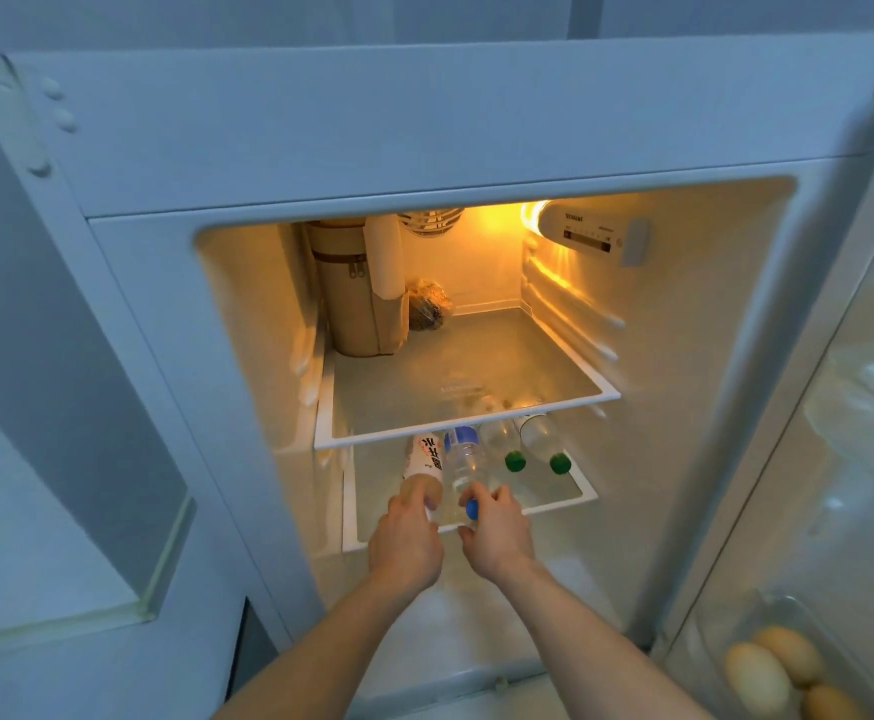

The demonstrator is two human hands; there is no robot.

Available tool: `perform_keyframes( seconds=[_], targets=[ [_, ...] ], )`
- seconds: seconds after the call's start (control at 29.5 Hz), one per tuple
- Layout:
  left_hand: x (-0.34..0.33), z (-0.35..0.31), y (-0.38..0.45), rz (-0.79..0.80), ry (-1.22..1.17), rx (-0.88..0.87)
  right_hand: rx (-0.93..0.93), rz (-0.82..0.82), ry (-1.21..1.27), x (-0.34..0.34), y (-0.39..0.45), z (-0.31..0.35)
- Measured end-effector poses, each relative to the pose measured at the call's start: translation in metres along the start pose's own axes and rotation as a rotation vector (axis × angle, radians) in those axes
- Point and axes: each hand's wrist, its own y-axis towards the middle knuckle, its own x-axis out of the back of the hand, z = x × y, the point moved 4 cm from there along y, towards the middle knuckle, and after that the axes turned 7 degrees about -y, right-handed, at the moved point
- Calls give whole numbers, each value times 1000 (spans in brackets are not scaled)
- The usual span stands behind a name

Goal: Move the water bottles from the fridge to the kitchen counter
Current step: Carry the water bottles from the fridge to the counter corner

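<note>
Several bottles lie on their sides on the lower fridge shelf (575,498), necks toward me. My left hand (406,543) grips the neck end of a bottle with a white and red label (423,459). Beside it, my right hand (497,532) holds the blue-capped end of a clear water bottle (463,459). Further right lie two clear bottles with green caps (502,441) (541,439), untouched. The rear halves of all the bottles are hidden under the glass shelf above.
The upper glass shelf (476,366) carries a tan zipped bag (356,293) and a small dark wrapped item (428,305) at the back left. The open fridge door (840,459) stands at the right, with eggs (777,672) in its lower bin.
</note>
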Motion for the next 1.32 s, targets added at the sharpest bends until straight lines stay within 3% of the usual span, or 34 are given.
perform_keyframes(
  seconds=[0.24,0.41,0.61,0.78,1.05,1.32],
  targets=[
    [39,1,-30,-98,23,-43,-40,-144,140,8,-23,-2],
    [59,-3,-55,-146,7,-88,-85,-298,461,22,-46,2],
    [83,-5,-79,-200,-22,-153,-8,-387,554,70,-60,5],
    [108,-1,-101,-234,-47,-208,44,-348,464,105,-73,13],
    [143,47,-178,-164,-113,-133,172,-190,366,118,-137,42],
    [164,140,-299,-148,-205,74,291,159,266,79,-236,100]
  ],
)
